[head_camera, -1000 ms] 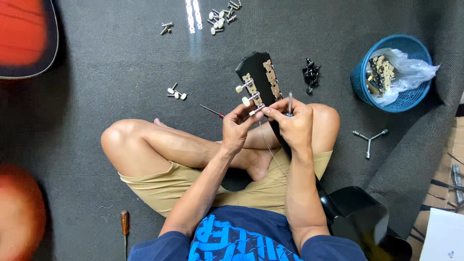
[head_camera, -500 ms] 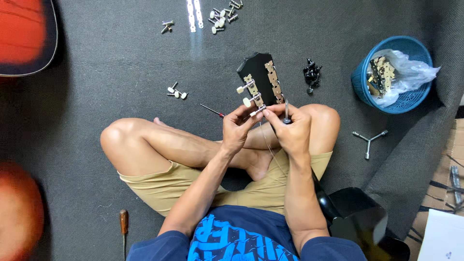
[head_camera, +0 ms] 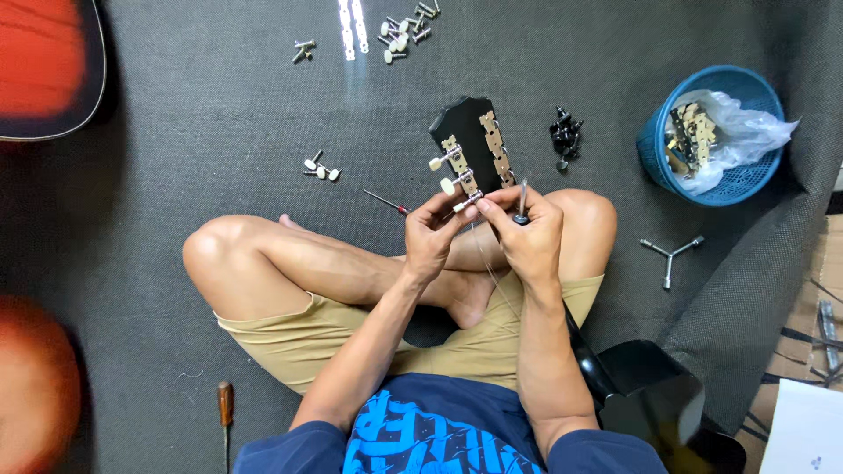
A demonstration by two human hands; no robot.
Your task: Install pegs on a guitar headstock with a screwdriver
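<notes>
Left hand (head_camera: 436, 235) fingers pinch the lowest tuning peg (head_camera: 465, 203) on the black headstock (head_camera: 474, 145); right hand (head_camera: 527, 237) grips what looks like a small screwdriver (head_camera: 522, 202); a slip could scar the headstock or drop a screw onto the grey floor (head_camera: 219, 114).

White plastic bag (head_camera: 746, 132) in blue basket (head_camera: 667, 167)

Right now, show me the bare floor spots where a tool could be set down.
Widest bare grey carpet: between the red-black guitar body, the two loose white-knobbed tuning pegs and the raised knee. Smaller gap: between the black headstock and the blue plastic basket, though black pegs crowd it. Top centre is cluttered.
</notes>
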